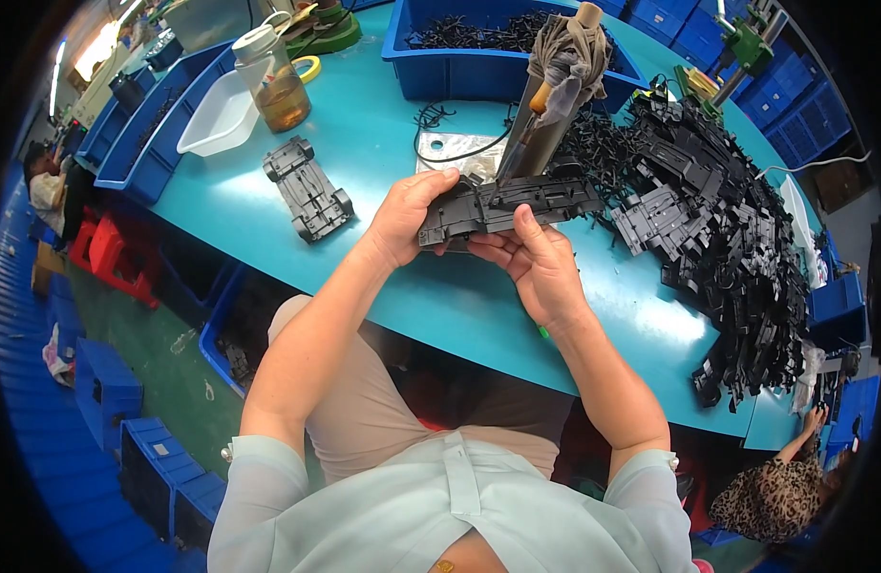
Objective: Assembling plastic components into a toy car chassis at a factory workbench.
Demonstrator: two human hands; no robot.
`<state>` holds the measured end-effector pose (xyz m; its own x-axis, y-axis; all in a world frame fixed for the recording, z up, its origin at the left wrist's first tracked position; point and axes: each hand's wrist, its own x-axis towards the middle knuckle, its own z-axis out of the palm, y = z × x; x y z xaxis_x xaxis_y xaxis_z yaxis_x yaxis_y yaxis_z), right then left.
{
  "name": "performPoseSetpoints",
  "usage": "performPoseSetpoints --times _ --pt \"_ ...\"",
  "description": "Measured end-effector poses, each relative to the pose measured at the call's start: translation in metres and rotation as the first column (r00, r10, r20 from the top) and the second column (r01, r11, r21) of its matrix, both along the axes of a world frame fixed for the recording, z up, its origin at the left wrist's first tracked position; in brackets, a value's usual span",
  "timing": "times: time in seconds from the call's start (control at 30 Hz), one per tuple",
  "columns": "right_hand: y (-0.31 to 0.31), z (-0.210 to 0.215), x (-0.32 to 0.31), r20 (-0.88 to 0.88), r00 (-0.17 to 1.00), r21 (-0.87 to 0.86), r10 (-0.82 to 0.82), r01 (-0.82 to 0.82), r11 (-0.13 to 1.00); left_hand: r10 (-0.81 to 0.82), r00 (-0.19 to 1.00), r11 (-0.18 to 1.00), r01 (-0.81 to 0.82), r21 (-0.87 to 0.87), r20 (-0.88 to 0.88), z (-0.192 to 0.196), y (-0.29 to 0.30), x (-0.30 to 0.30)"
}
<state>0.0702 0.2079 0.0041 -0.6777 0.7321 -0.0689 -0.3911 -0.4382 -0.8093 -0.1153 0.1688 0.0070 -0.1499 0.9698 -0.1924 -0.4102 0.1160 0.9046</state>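
Observation:
A black plastic toy car chassis [512, 204] is held level above the table's near edge. At its left end my left hand [409, 212] is closed, thumb on top. My right hand [543, 263] grips the near side around the middle, with its thumb on the upper face and its fingers underneath. Just beyond stands a slanted grey metal post [543, 143] with a rag [569, 57] wound round its top. A tool with an orange handle [541, 98] is fixed to it, its thin tip pointing down at the chassis; I cannot tell whether they touch.
Another chassis with wheels [307, 189] lies at left on the teal table [383, 315]. A large pile of black chassis parts [736, 220] covers the right side. Behind are a blue bin of small black parts [450, 72], a jar of amber liquid [280, 95] and a white tray [221, 116].

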Motion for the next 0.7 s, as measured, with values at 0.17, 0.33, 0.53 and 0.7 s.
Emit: performPoseSetpoints --times 0.17,0.33,0.53,0.7 --pt "-0.0011 0.0014 -0.0006 0.018 1.0 0.023 -0.013 0.013 1.0 -0.005 1.0 1.0 0.005 0.003 -0.003 -0.0001 -0.0003 0.0005" --pt "-0.0006 0.0006 -0.0017 0.021 1.0 0.039 -0.016 0.015 0.999 -0.015 1.0 1.0 0.015 0.009 -0.006 -0.0014 -0.0004 0.0002" --pt "0.0 0.0007 -0.0011 0.033 0.999 0.047 -0.016 0.014 0.999 -0.008 1.0 1.0 0.007 0.027 0.02 -0.0028 0.0003 0.0016" --pt "-0.0005 0.0015 -0.0007 0.01 1.0 0.025 -0.013 0.013 1.0 0.013 0.999 0.999 -0.014 0.034 0.033 -0.0031 0.0005 0.0028"
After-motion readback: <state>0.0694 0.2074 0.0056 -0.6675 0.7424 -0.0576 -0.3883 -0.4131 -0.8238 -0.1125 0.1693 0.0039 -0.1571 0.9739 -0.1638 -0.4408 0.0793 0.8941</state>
